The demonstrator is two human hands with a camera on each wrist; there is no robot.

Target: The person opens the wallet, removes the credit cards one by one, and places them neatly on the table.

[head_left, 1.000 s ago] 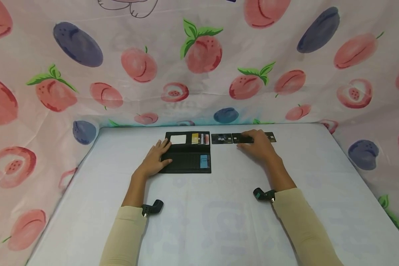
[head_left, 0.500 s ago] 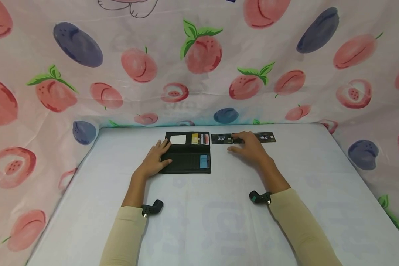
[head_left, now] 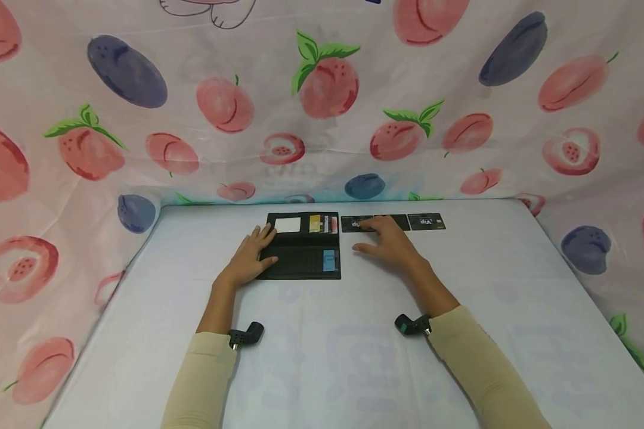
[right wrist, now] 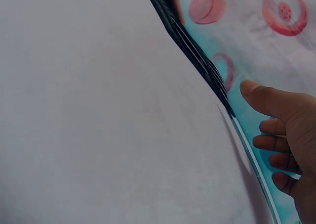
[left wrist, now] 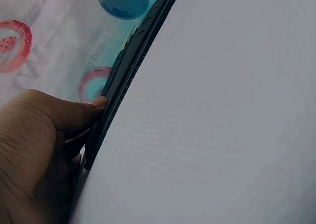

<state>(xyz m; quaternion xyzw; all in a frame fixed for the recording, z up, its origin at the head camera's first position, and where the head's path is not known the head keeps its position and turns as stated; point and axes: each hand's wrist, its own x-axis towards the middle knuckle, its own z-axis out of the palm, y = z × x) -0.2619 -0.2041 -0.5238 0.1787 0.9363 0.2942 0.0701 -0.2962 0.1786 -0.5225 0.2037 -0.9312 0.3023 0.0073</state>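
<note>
A black wallet (head_left: pixel 300 265) lies unfolded at the back of the table. It shows a white panel (head_left: pixel 287 225), a yellow card (head_left: pixel 314 223) beside other card edges, and a blue card (head_left: pixel 329 261) in its slots. My left hand (head_left: pixel 247 256) rests with spread fingers on the wallet's left side; the left wrist view shows the thumb on its edge. To the wallet's right, three black cards form a row: a left card (head_left: pixel 347 224), a middle card (head_left: pixel 401 222) and a right card (head_left: pixel 426 221). My right hand (head_left: pixel 392 244) hovers low there, fingertips at the left card, thumb apart.
White cloth covers the table (head_left: pixel 322 345). A fruit-print curtain (head_left: pixel 268 113) hangs right behind the wallet and cards and along both sides. Each wrist carries a small black camera, one on the left (head_left: pixel 247 335) and one on the right (head_left: pixel 412 325).
My right hand has moved left along the card row, from the middle and right cards to the left card, uncovering the right card. My left hand and the wallet have stayed in place.
</note>
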